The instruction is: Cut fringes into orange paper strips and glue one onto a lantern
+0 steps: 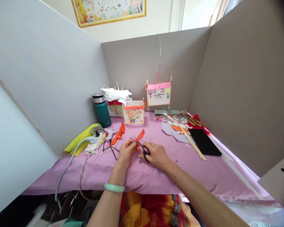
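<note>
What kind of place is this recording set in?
Probably a partitioned craft workstation: grey partition boards enclose a table under a purple tablecloth, small paper lanterns stand at the back, and the right hand holds scissors to an orange paper strip held by the left hand.

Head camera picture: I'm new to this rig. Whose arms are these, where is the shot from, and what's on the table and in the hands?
No machine here: the bare arms belong to a person wearing the camera on their head, so you look forward and down at their work. The left hand pinches an orange paper strip; the right hand holds black-handled scissors, blades at that strip. Below is a table under a purple cloth, walled by grey boards. On the left lie a power strip, a glue gun and a green flask; at the back stand paper lanterns; on the right lie wooden sticks and a flat black slab.
</note>
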`<state>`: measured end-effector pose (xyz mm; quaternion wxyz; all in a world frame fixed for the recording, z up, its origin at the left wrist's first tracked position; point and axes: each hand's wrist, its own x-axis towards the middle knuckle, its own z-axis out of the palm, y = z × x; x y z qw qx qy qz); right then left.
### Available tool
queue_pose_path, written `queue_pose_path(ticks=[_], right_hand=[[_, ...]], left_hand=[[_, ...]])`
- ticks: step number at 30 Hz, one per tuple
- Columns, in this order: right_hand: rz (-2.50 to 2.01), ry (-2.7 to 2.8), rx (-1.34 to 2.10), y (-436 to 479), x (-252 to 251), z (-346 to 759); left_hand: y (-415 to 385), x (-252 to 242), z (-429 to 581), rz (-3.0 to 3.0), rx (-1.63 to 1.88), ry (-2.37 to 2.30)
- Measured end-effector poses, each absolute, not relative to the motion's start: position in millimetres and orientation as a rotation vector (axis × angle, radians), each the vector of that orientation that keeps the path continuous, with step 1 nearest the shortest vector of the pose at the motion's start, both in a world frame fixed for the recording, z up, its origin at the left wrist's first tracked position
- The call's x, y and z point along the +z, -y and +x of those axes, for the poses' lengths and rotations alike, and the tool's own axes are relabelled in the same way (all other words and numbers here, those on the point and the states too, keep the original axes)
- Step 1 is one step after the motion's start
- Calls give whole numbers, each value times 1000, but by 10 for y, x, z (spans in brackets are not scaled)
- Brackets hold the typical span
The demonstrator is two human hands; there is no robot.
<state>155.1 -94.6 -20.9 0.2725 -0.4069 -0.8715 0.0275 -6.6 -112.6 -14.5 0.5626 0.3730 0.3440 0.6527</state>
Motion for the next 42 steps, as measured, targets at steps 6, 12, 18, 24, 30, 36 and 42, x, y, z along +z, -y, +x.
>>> queue_pose_path(ticks=[6,12,18,24,30,36,42], right_hand=[[-1100,2351,69,940,-208,1550],[-1094,2350,71,922,-228,1550],[-1080,2346,74,909,-239,1555],[-1079,2339,72,908,-236,1557],[-1090,2320,54,939,-204,1549],[-1096,2323,47,961,-187,1548],[-1093,2334,47,957,-197,1545]], left_hand=[[1116,-153,-70,877,1538,-811],[1120,-156,-75,880,1530,-816],[1118,-158,-74,890,1523,-820],[1122,-163,-69,891,1532,-827],[1128,-155,-60,878,1558,-817],[1111,-167,-72,833,1599,-803],[1096,-183,-78,798,1621,-795]])
